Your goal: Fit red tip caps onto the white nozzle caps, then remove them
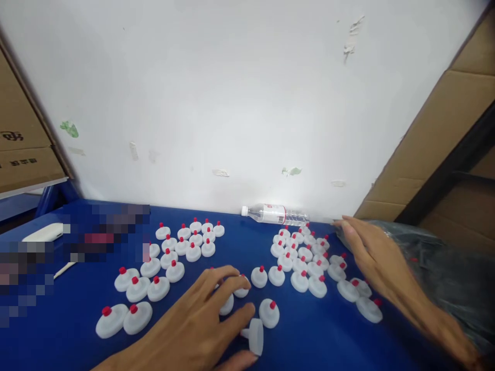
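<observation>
White round caps with red tips [259,276] are spread over the blue table in loose groups. My left hand [197,319] reaches in from below, fingers bent and apart over several caps. Between its thumb and index finger is one white cap [256,337], tipped on its side with its nozzle pointing left. At the right, my right hand [359,242] is at the edge of a dark plastic bag [436,273], its fingers pointing left and gripping the bag's rim. The hand and forearm hide part of the bag and its opening.
A clear plastic bottle [274,213] lies along the white wall [232,103] at the back. A white handheld object [43,232] sits at the left, beside a blurred patch. Cardboard boxes [27,134] rise at the left, and more cardboard [429,139] stands at the right.
</observation>
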The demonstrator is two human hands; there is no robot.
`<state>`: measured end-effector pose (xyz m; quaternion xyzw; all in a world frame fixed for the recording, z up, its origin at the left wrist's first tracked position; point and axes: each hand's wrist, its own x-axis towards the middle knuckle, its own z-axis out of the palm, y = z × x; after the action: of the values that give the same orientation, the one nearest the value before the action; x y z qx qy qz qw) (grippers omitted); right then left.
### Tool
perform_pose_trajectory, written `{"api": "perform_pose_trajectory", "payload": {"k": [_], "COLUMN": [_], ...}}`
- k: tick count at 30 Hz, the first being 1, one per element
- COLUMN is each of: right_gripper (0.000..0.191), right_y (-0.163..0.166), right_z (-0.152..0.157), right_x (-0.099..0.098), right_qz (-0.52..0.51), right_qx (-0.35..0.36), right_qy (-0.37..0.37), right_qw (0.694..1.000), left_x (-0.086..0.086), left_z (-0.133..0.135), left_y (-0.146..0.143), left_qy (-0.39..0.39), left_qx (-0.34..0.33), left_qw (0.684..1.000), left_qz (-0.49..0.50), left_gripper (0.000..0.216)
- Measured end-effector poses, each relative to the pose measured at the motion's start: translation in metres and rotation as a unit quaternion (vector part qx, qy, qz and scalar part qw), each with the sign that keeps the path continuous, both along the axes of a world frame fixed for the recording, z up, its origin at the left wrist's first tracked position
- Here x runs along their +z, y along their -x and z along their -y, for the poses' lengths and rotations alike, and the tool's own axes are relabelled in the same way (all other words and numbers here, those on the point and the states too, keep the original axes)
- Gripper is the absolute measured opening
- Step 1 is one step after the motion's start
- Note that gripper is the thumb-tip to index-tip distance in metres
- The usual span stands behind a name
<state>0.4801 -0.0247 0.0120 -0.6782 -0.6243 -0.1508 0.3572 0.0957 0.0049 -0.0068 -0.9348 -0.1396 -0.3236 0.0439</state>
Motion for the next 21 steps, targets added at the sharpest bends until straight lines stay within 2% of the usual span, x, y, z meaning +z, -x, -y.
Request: {"api": "perform_pose_trajectory", "payload": {"k": [4,9,16,21], "right_gripper": [0.059,0.062,0.065,0.063], "right_y": [-0.017,-0.008,-0.005,-0.010], "right_z": [-0.003,-0.004,-0.003,-0.002], "right_x": [-0.017,-0.025,-0.028,-0.034], "right_qz": [-0.040,-0.078,-0.096,-0.105], "right_qx": [-0.004,0.008,0.019,0.018], "right_qy": [0.079,0.133,0.151,0.159], "right_qw": [0.996,0.988,0.984,0.981], "left_x": [-0.007,-0.005,-0.002,-0.004], "left_z": [-0.002,0.005,0.001,0.002], "left_y": [-0.008,-0.007,-0.006,-0.007], "left_qy": [-0.087,-0.057,-0.085,-0.063], "left_qx": [-0.024,-0.012,-0.049,-0.028], "left_qw": [0.996,0.998,0.994,0.994], "left_qz": [-0.004,-0.027,-0.051,-0.088], "left_gripper": [0.027,0.018,0.017,0.008]}}
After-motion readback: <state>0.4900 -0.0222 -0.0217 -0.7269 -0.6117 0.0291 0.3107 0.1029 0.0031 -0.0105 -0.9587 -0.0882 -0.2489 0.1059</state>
